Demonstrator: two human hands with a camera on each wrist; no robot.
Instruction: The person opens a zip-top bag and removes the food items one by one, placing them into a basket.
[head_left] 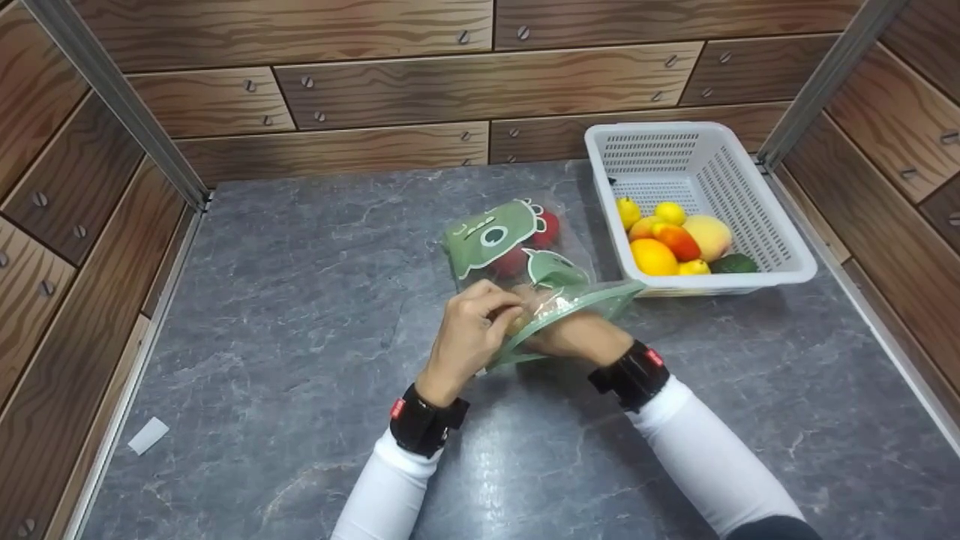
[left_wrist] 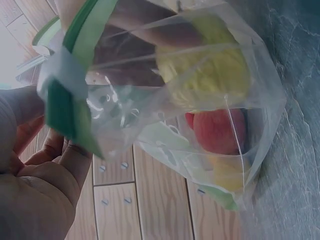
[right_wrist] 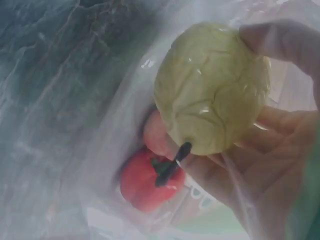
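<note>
A clear zip bag [head_left: 574, 225] with a green cartoon print and a green zip edge lies on the table, its mouth toward me. My left hand [head_left: 472, 326] pinches the bag's rim near the white slider [left_wrist: 62, 75]. My right hand [head_left: 574, 335] reaches through the mouth into the bag. Inside, its thumb and fingers grip a yellow-green, creased melon-like fruit [right_wrist: 212, 90] with a dark stem. Beyond that fruit, a red bell pepper [right_wrist: 150, 182] and a round reddish fruit [left_wrist: 220, 131] lie in the bag. A yellow piece [left_wrist: 231, 172] shows through the plastic.
To the bag's right stands a white plastic basket [head_left: 776, 259] with an orange [head_left: 652, 257], a peach [head_left: 709, 236], lemons and other produce. A small white slip [head_left: 148, 436] lies at the table's left. Wood-patterned panels [head_left: 375, 94] wall the table's back and sides.
</note>
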